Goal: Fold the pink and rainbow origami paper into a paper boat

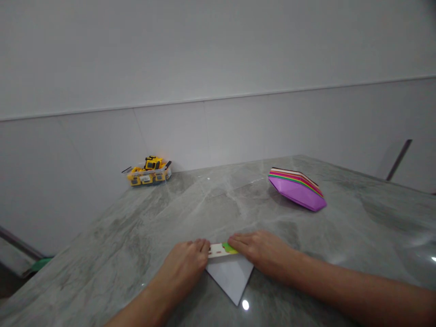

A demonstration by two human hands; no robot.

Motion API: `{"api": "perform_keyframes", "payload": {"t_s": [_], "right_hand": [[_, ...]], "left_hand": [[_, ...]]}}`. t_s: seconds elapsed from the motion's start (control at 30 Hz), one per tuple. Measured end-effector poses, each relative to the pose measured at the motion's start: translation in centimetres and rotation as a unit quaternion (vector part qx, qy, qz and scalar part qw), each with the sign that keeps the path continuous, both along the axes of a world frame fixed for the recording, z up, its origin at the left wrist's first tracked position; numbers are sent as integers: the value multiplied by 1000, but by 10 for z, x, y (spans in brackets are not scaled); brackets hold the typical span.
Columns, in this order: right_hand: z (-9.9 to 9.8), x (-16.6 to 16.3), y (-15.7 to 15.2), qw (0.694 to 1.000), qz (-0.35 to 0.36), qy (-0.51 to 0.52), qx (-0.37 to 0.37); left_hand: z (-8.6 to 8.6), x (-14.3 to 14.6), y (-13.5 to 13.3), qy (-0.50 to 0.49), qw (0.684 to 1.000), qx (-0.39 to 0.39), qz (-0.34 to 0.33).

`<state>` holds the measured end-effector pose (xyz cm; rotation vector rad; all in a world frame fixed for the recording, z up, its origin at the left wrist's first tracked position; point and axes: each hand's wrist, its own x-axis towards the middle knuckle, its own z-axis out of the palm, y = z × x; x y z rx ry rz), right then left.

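Observation:
A sheet of folding paper [230,274] lies on the table in front of me, its plain white side showing as a triangle with the point towards me. Along its far edge runs a folded-over strip with a printed green, yellow and red pattern. My left hand [190,256] is closed on the left end of this strip, fingers curled. At the right end, the fingers of my right hand [260,250] are held together on the strip, over the green patch. Both thumbs are mostly hidden.
A fanned stack of coloured paper [298,193], purple on the near side, rests on the grey marbled table [163,218] at the right. A clear plastic box [150,176] with yellow toy vehicle parts stands far left. A white wall [218,131] rises behind.

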<state>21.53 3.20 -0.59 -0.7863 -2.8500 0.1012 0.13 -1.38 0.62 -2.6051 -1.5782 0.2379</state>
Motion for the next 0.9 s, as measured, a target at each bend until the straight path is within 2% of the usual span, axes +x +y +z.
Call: {"api": "perform_keyframes", "payload": {"t_s": [0.2,0.3,0.4,0.5,0.63,0.77,0.9], "right_hand": [[-4,0,-1,1000,16,6,16],[-5,1,-2,1000,23,-1,19],[-2,3,-3,999,32,-28,15],[3,4,-7,996,35,-77,-17],[-1,2,-12,994,7,-91,-60],[-11,-5,-19,993,7,-56,-99],[-8,-2,-23,989,16,-25,-144]], "left_hand": [[-12,0,-5,19,1000,0,16],[-13,0,-7,15,999,-10,49],[-10,0,-9,21,999,8,40],[-7,4,-13,15,1000,13,-8],[-5,12,-18,-44,994,-74,-61],[-7,16,-18,-86,989,-102,-57],[-7,14,-19,-83,992,-94,-24]]}}
